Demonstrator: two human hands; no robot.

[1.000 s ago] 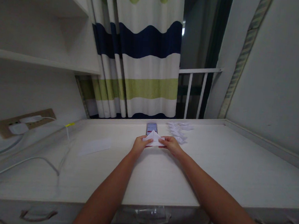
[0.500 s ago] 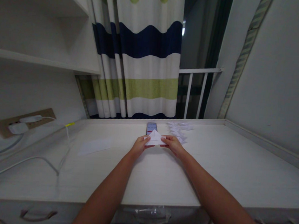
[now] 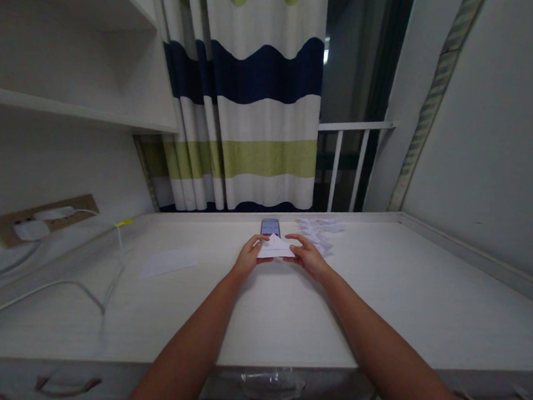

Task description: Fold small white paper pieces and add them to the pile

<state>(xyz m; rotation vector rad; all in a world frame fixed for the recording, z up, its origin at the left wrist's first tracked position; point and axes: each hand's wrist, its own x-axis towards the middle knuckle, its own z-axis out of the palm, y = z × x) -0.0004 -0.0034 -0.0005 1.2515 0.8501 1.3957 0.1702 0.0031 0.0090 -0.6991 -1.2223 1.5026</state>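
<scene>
Fingers (image 3: 257, 242) of my left hand (image 3: 246, 260) pinch the left corner of the folded white paper (image 3: 277, 247). The fingers (image 3: 297, 238) of my right hand (image 3: 310, 259) close on its right corner in much the same way, so both hands are narrow and hold the one piece between them. The paper is at the far middle of the bench (image 3: 380, 293), its lower edge on or just above the surface (I cannot tell which from here). Its peak points away from me toward the phone (image 3: 270, 226) lying just beyond it. Far and right of my right hand is a scatter of small folded papers (image 3: 320, 230). Well off to the left a flat white sheet (image 3: 169, 261) lies on the bench, with a white cable (image 3: 64, 286) looping nearer the left edge.

I judge the piece to be almost weightless, limp where it is one layer thick and stiffer along its creases and stacked layers. It should not slip from dry skin, but it will dent, crumple or tear easily, and a draught could shift it. The best hold, to my mind, is a light one at the two lower corners or along a folded edge, pads flat, never squeezing the open middle
</scene>
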